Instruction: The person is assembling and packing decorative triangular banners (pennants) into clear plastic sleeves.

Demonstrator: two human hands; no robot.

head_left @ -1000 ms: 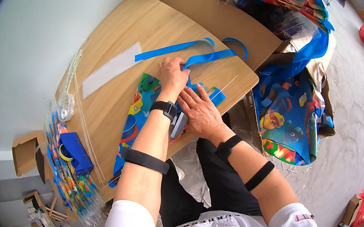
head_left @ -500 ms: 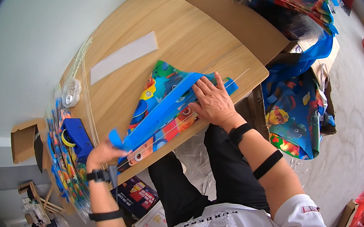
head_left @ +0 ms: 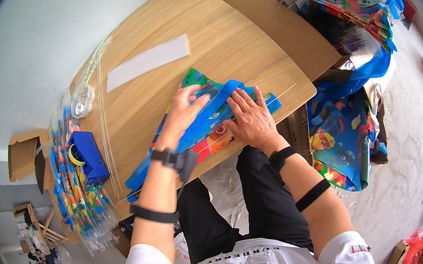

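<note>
A brightly printed cartoon kite [head_left: 216, 139] lies folded on the wooden table [head_left: 224, 37] at its near edge. A long blue fabric strip [head_left: 219, 100] runs across it, and a thin pale rod [head_left: 288, 90] sticks out past its right end. My right hand [head_left: 252, 120] rests flat on the kite's right part, fingers stretched over the cloth beside the strip. Above the kite's left part is my left hand [head_left: 183, 111], fingers apart and slightly blurred, holding nothing. My left forearm covers part of the kite's lower left.
A white flat strip [head_left: 148, 63] lies farther back on the table. Along the left edge are thin rods [head_left: 106, 142], a small clear container [head_left: 83, 100], a blue tape dispenser [head_left: 89, 157] and plastic-wrapped printed items [head_left: 90, 204]. A box of printed cloth [head_left: 342, 136] stands right.
My left hand has let go of the blue strip's lower left end and moved up and right over the kite. My right hand stays in place on the cloth.
</note>
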